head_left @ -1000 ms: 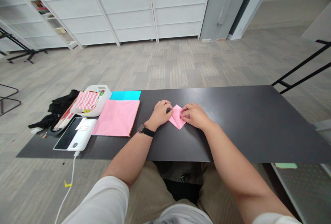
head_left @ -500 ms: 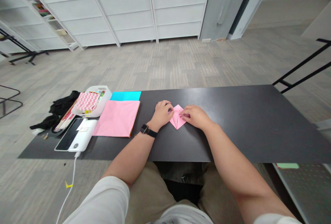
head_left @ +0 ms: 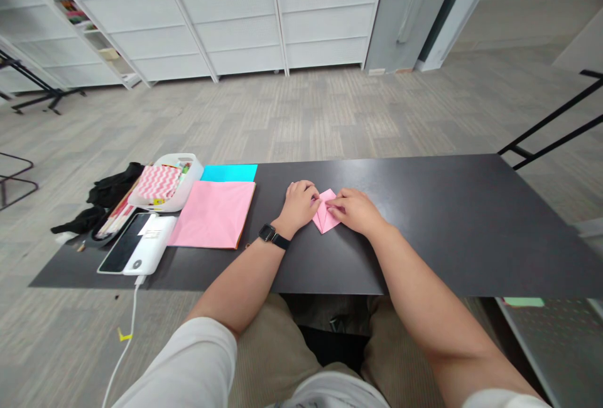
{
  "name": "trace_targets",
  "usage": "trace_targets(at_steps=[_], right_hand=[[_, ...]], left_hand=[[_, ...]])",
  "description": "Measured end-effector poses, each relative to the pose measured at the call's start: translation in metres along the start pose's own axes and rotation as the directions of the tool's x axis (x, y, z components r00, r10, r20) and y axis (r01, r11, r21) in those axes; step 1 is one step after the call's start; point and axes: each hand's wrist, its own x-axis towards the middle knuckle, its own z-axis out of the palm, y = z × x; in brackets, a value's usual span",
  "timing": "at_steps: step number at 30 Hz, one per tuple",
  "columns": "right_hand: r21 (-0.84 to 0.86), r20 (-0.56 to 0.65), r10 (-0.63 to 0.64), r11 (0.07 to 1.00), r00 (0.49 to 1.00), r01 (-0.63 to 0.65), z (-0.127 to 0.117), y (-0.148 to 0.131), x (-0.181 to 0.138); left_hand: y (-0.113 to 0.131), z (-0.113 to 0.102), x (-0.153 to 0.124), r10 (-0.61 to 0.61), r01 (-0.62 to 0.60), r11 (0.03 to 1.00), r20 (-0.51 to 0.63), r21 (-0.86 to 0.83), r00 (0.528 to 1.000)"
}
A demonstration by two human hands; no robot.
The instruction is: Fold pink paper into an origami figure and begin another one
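Grey patterned carpet (head_left: 330, 107) and a wall of white panelled cabinets (head_left: 240, 12) lie beyond a dark worktop (head_left: 438, 220). On it, between the two hands, sits a small piece of folded pink paper (head_left: 324, 223), roughly diamond-shaped, one corner pointing toward the person and another away, with creases running up from the near corner. Fingers cover both its side corners.

The left hand (head_left: 301, 206) has its fingers curled at the paper's left edge; whether they pinch or only press, I cannot tell. Thumb and forefinger of the right hand (head_left: 356, 211) come close together on the paper's right half, but a pinch cannot be made out for certain. A black smartwatch (head_left: 267, 233) circles the left wrist.

Left of the left hand, well apart from it, lies a pink paper stack (head_left: 211, 213), with a bright blue sheet (head_left: 228, 173) showing behind. Farther left are a white basket (head_left: 191, 185) with a zigzag-patterned packet (head_left: 160, 182), a black cloth (head_left: 115, 185) and a white power bank (head_left: 151, 245) with its cable (head_left: 125, 346).
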Motion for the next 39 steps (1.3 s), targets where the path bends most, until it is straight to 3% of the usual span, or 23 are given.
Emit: trace_targets(at_steps=[17, 31, 39], right_hand=[[-0.02, -0.051, 0.126, 0.992, 0.991, -0.127, 0.003, 0.004, 0.001], [-0.014, -0.042, 0.138, 0.99, 0.99, -0.138, 0.003, 0.003, -0.001], [-0.005, -0.035, 0.144, 0.99, 0.989, -0.144, 0.005, 0.005, -0.001]], left_hand=[[0.005, -0.008, -0.011, 0.038, -0.039, 0.999, 0.129, 0.006, 0.991], [0.004, -0.016, -0.019, 0.055, -0.063, 0.998, 0.318, 0.015, 0.946], [0.003, -0.017, -0.02, 0.054, -0.07, 0.997, 0.367, 0.033, 0.929]])
